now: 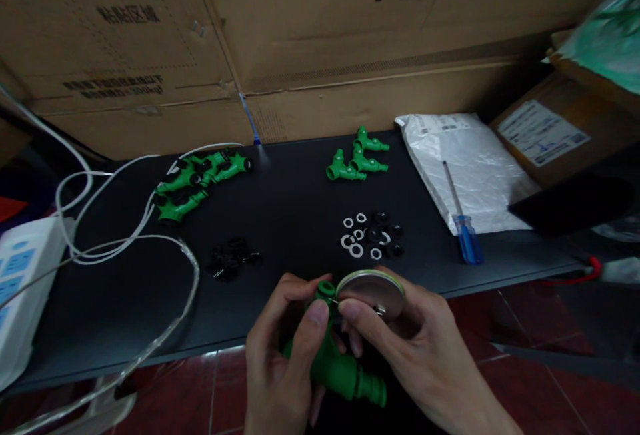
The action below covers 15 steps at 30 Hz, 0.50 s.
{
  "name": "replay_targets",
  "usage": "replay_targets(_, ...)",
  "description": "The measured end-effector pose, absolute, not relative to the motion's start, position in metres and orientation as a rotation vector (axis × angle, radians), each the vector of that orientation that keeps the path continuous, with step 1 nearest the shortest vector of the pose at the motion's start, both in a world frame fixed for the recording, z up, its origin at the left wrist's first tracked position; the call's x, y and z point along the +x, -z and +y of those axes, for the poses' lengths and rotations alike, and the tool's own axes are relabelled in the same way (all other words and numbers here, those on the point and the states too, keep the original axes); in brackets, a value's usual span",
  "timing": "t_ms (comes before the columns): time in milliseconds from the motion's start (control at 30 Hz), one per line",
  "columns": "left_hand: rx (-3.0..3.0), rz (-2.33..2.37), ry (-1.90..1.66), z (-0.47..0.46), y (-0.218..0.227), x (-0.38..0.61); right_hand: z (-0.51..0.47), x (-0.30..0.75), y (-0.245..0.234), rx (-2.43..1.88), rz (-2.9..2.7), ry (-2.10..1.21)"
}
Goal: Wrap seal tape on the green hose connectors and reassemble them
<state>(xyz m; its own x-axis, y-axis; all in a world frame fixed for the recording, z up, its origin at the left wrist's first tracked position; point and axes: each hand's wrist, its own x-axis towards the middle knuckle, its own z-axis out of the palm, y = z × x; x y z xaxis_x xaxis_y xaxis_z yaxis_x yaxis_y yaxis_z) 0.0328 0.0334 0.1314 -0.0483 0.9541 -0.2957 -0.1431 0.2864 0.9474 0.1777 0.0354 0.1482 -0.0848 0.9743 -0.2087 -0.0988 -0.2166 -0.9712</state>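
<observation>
My left hand point(280, 355) is wrapped round a green plastic hose fitting point(340, 368), held just in front of the black table point(290, 222). My right hand point(415, 348) grips a round metal lid point(373, 290) and pinches something small and thin at the fitting's open top end point(326, 288); I cannot make out what it is. Just beyond my hands lie several small white and black rings point(370, 235) on the table. A small pile of black parts point(231, 256) sits to the left of them.
Green fittings with black caps point(200, 182) lie at the back left, three bare green fittings point(357, 158) at the back middle. A blue-handled screwdriver point(463, 225) rests on a white mailer bag point(465, 168). White cables point(100, 222), a white power strip point(23, 288) and cardboard boxes point(300, 35) surround the table.
</observation>
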Motion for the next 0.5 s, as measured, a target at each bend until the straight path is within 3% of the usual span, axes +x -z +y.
replay_targets(500, 0.970, 1.277, -1.223, 0.0334, -0.1221, 0.0345, 0.0290, 0.1797, -0.1528, -1.448, -1.370, -1.077)
